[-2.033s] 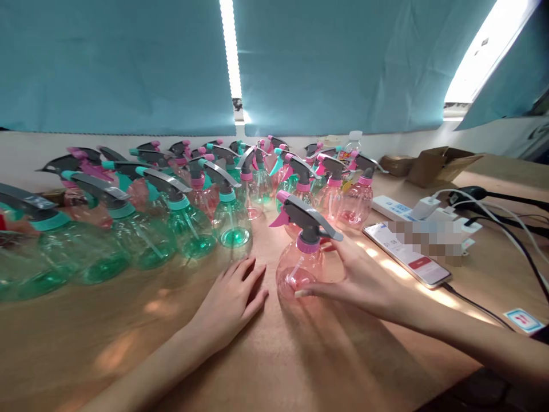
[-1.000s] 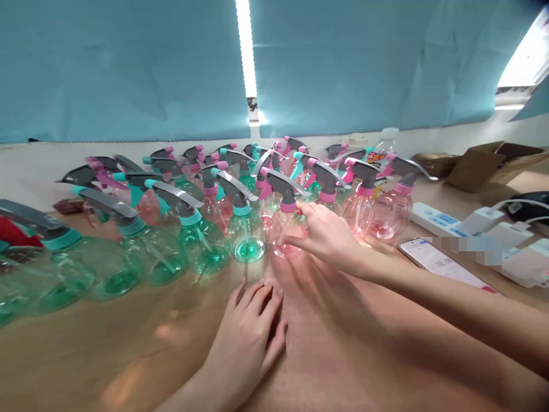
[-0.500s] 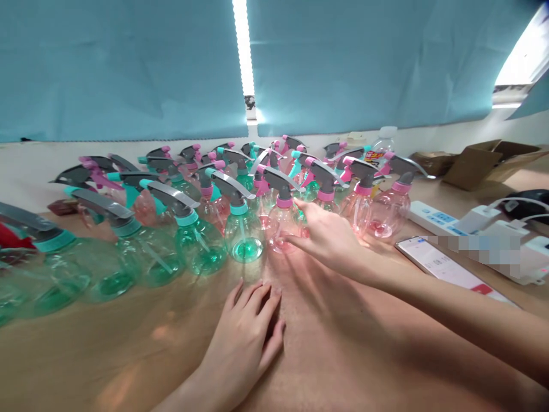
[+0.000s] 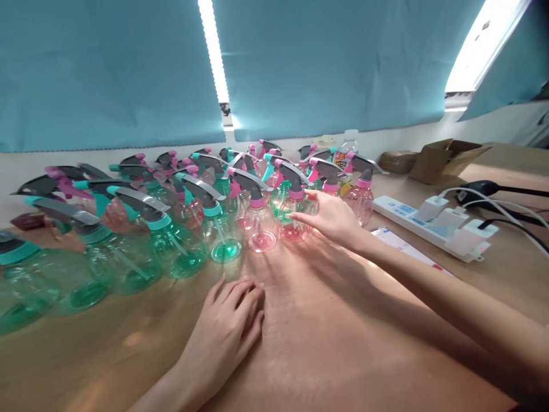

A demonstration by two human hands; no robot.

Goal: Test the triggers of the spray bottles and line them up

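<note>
Behind hangs blue cloth point(image 4: 334, 68); bottles point(image 4: 262, 229) crowd the table point(image 4: 309, 343).

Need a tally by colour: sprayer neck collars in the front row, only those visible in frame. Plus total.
Teal collars: 4
Pink collars: 4
Total: 8

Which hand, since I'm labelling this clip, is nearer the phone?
Right: the right hand is just left of the phone, its forearm covering part of it; the left hand rests on the table, farther left.
</note>
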